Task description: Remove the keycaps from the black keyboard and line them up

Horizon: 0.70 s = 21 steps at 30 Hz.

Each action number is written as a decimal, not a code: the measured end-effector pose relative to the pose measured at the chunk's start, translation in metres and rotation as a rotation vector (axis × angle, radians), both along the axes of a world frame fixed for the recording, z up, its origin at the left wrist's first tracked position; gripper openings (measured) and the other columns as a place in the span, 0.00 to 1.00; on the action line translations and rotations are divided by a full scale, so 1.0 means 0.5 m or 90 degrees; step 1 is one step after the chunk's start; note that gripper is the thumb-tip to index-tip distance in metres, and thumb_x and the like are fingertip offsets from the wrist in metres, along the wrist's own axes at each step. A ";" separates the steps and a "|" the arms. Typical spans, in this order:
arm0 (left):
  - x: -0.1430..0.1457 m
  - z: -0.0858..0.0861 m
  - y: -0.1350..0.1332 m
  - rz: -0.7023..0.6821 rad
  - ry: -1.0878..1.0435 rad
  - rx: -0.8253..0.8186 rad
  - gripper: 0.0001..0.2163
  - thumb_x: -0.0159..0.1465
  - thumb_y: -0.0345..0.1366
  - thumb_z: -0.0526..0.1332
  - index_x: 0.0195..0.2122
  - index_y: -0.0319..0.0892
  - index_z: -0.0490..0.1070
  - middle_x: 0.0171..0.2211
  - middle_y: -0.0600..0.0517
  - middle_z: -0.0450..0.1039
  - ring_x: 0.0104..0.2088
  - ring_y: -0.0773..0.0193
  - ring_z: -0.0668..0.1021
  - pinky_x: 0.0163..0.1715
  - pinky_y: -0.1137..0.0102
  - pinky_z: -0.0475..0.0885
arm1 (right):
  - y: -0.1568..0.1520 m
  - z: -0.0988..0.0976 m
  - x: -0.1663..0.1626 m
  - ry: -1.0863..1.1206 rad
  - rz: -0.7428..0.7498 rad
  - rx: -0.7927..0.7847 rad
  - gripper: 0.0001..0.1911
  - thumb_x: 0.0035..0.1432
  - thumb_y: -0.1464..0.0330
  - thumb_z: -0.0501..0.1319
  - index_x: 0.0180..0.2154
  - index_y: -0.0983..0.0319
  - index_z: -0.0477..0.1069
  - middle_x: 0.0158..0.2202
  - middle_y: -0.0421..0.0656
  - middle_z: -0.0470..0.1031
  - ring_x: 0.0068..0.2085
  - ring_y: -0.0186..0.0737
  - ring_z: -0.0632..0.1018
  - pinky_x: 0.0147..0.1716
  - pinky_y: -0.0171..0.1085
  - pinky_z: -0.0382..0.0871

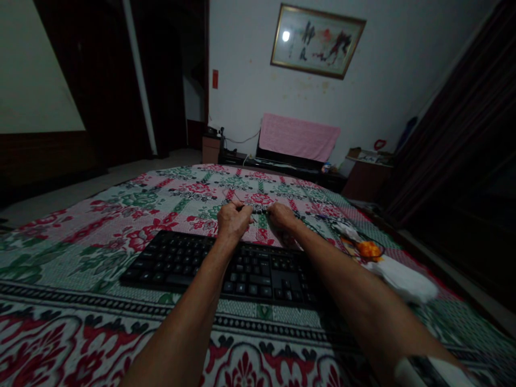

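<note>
My left hand (234,217) and my right hand (281,216) are raised beyond a black keyboard (258,271), their fingers closed in pinches. Between them runs a short dark beaded strand (260,211), held at both ends. Its exact kind is too small and dim to make out. A thin dark cord end rises above my left hand. The keyboard lies on the patterned bedspread (141,199), partly covered by my forearms.
On the right of the bedspread lie an orange bundle (368,249), a white cloth-like item (407,279) and a crumpled white piece (347,231). Beyond the bed, a pink towel (299,137) hangs over a dark screen. A framed picture (318,40) hangs on the wall.
</note>
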<state>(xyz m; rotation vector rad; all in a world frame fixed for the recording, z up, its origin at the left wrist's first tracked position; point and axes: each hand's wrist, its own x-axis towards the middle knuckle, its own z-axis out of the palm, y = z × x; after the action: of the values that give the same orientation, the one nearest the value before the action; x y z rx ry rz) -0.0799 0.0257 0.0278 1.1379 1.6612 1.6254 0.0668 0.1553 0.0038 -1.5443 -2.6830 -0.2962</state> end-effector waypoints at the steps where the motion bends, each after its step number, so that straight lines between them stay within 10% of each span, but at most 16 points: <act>1: 0.000 -0.001 0.001 0.002 0.008 0.002 0.09 0.48 0.39 0.55 0.27 0.40 0.69 0.19 0.53 0.73 0.19 0.65 0.75 0.19 0.74 0.67 | -0.001 0.001 0.000 0.001 0.000 0.000 0.17 0.53 0.74 0.50 0.42 0.61 0.72 0.44 0.50 0.72 0.46 0.43 0.72 0.40 0.34 0.62; 21: -0.016 -0.007 0.004 -0.043 0.144 -0.102 0.08 0.49 0.38 0.57 0.26 0.40 0.71 0.18 0.53 0.73 0.19 0.66 0.75 0.17 0.76 0.64 | -0.078 0.045 0.112 0.176 0.018 -0.049 0.13 0.52 0.70 0.52 0.33 0.62 0.76 0.29 0.42 0.77 0.30 0.34 0.73 0.27 0.29 0.57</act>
<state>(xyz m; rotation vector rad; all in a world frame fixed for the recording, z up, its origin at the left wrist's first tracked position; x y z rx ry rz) -0.0880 0.0277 0.0243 1.3194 1.8366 1.3358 0.1229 0.1165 0.0261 -1.4436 -2.5230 0.0211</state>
